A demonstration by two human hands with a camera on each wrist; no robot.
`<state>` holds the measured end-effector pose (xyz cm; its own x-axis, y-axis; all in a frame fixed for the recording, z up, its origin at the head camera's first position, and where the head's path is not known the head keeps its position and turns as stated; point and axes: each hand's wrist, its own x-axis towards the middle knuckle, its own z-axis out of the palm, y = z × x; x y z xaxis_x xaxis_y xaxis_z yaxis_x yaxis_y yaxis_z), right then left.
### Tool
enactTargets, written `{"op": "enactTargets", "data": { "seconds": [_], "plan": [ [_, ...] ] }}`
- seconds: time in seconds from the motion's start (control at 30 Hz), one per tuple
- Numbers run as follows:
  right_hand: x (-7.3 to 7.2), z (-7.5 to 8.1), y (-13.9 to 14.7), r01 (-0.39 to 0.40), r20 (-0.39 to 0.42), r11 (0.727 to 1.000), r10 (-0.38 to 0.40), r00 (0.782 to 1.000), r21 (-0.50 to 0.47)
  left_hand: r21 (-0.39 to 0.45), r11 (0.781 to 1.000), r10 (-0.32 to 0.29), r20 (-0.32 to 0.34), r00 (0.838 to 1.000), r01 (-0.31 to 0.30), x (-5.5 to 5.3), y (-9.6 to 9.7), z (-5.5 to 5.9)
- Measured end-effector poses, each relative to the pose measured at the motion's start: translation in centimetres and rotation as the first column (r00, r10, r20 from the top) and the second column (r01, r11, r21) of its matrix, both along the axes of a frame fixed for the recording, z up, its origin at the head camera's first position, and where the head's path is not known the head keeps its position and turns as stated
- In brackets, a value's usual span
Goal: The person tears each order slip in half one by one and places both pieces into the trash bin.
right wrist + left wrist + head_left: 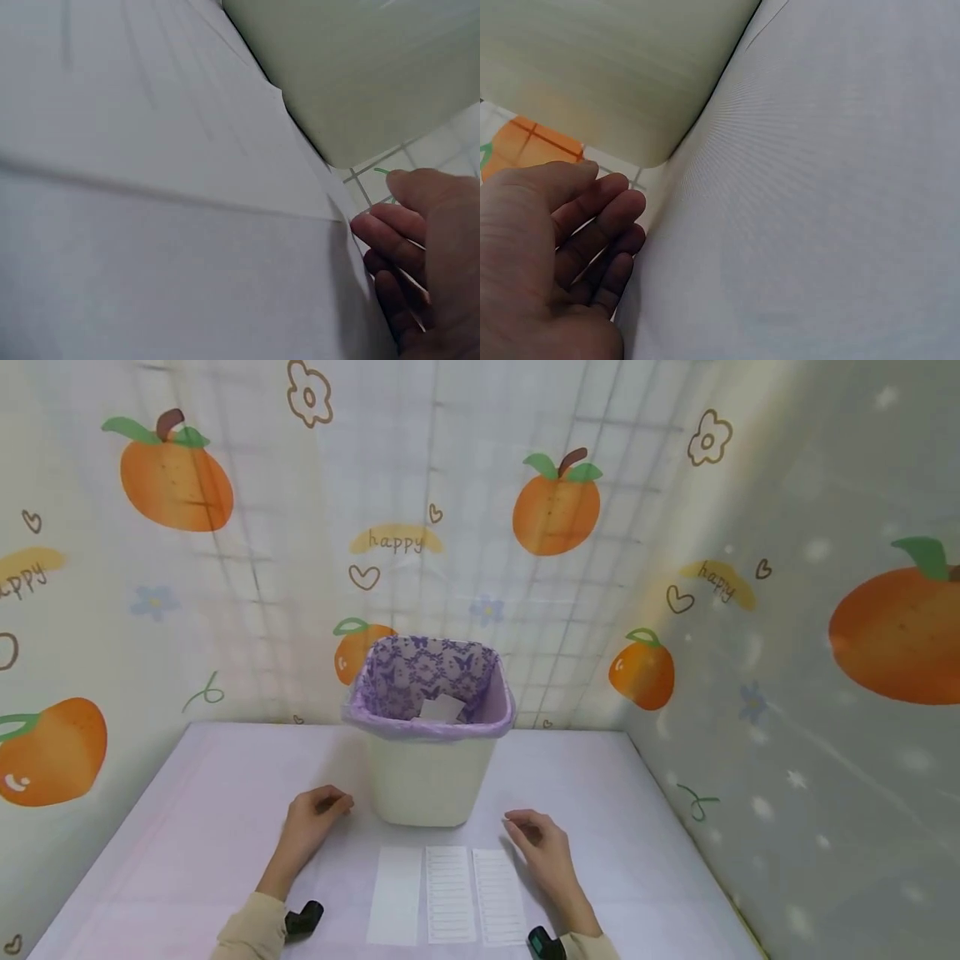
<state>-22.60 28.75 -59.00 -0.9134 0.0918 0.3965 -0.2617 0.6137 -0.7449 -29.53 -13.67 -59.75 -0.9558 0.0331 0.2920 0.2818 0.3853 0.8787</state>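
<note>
Three narrow paper strips lie side by side on the table in the head view: a plain-looking left strip (395,897), a lined middle strip (450,893) and a lined right strip (498,897). My left hand (317,817) rests on the table left of the bin, fingers loosely curled around nothing. On the other side, my right hand (543,847) is beside the right strip's upper corner, also relaxed and holding nothing. Its fingertips (362,225) are right by the paper's corner in the right wrist view. In the left wrist view, the left fingers (622,210) hang loosely bent.
Behind the strips stands a pale bin (431,781) with a purple patterned liner (431,728) folded over its rim. White paper pieces (442,708) show inside it. Fruit-printed curtains (480,593) enclose the white table (225,827) at the back and sides.
</note>
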Motion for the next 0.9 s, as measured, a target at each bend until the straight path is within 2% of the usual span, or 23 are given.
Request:
{"op": "enactTargets", "data": {
  "seconds": [0.23, 0.37, 0.53, 0.73, 0.9],
  "plan": [
    [-1.1, 0.4, -0.1, -0.036, -0.046, 0.997, 0.039, 0.998, 0.074, -0.014, 1.000, 0.002, -0.023, 1.000, -0.003, -0.2, 0.0, 0.2],
    [-0.8, 0.1, 0.2, -0.033, -0.031, 0.997, 0.035, 0.999, 0.064, -0.017, 1.000, 0.002, -0.020, 1.000, -0.002, -0.3, 0.3, -0.1],
    [-0.3, -0.4, 0.8, -0.004, -0.054, 0.998, 0.007, 0.999, 0.069, -0.054, 0.998, -0.019, -0.016, 1.000, 0.018, -0.4, 0.9, -0.4],
    [0.1, -0.7, 0.8, -0.018, -0.086, 0.996, 0.026, 0.996, 0.091, -0.079, 0.997, 0.018, -0.048, 0.999, -0.021, 0.4, 0.7, -0.4],
    [0.4, -0.3, 0.3, 0.028, -0.062, 1.000, -0.027, 0.998, 0.015, -0.138, 0.990, -0.001, -0.076, 0.997, -0.009, 0.4, 0.5, -0.4]
  ]
}}
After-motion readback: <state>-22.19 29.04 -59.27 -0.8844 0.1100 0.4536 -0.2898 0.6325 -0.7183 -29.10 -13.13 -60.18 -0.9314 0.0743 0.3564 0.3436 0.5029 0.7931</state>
